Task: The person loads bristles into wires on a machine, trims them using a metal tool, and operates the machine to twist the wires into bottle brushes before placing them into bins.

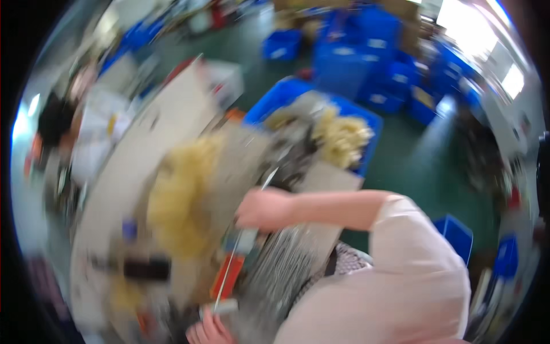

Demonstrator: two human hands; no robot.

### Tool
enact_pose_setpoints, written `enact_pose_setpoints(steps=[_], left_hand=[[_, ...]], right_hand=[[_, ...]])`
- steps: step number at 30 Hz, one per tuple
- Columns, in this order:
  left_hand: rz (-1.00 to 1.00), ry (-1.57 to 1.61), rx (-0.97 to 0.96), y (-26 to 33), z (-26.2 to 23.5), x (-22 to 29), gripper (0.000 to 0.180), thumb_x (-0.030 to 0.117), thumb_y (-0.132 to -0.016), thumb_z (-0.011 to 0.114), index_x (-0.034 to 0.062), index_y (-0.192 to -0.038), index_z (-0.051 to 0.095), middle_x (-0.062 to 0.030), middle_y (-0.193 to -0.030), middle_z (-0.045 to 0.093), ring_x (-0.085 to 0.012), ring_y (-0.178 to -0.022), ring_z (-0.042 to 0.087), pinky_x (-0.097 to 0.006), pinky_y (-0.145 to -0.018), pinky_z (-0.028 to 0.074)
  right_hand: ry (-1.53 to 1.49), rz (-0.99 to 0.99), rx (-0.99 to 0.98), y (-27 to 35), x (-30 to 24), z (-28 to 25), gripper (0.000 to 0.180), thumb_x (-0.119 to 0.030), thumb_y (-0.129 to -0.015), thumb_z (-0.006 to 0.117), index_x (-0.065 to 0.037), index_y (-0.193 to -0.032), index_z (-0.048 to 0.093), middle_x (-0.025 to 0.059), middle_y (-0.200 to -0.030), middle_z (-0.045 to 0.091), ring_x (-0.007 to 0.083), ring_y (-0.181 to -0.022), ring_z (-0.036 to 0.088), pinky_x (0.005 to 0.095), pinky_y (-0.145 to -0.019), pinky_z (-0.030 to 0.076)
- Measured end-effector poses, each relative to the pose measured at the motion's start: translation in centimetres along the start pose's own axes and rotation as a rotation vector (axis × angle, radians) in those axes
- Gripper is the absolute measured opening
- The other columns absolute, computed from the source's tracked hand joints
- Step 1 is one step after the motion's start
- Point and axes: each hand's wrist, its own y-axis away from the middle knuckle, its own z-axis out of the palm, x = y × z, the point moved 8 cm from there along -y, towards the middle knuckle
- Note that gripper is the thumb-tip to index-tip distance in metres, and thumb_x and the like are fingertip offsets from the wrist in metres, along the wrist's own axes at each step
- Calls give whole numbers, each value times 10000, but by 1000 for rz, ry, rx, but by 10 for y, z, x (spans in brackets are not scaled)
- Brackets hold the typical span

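A thin, pale, shiny rod [230,266] runs slantwise over the worktable, and motion blurs it. My right hand [266,210] is closed in a fist around its upper part, with a short end sticking out beyond the fist. At the lower edge my left hand [211,331] has its fingers closed at the rod's lower end. Under the rod lie an orange-red block [228,278] and a small whitish bar [220,307]. A bundle of thin silvery rods [286,258] lies right of them. Left of my right hand is a heap of fluffy pale yellow pieces [183,200].
A blue crate [369,123] beyond the table holds cream-yellow pieces and grey plastic wrap. On the table [123,189] lie a dark oblong thing [147,269] and a small blue object [130,229]. Blue bins [358,51] are stacked farther back. A person [63,123] is at the far left.
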Motion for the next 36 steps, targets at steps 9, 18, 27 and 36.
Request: enact_pose_setpoints(steps=[9,18,27,36], left_hand=[[-188,-101,-77,15,0,-24,216,178,-716,662,156,-926,621,23,-842,567,-162,-824,529,-327,-778,375],[-1356,1400,200,119,87,-37,368,152,-827,602,0,-1109,422,-75,-1067,517,-174,-975,507,-299,-837,398],[-1384,2303,186,49,95,-1,394,173,-855,559,28,-1176,381,-63,-1025,535,-175,-886,565,-332,-781,470],[-1332,2048,116,65,119,-6,334,151,-840,595,27,-1093,414,-61,-954,537,-150,-830,555,-289,-702,447]], right_hand=[[-275,-483,-107,-74,-131,9,237,-118,-618,605,-83,-845,548,32,-722,495,197,-653,518,319,-600,388],[-277,-358,-181,-103,-139,52,136,-121,-672,624,-98,-784,550,41,-766,522,245,-681,529,344,-635,428],[-364,-321,-275,-120,-144,60,187,-113,-681,618,-85,-866,605,52,-786,579,265,-730,575,379,-618,455],[-309,-344,-327,-122,-152,59,187,-126,-676,623,-70,-854,604,60,-751,567,268,-714,575,378,-607,455]])
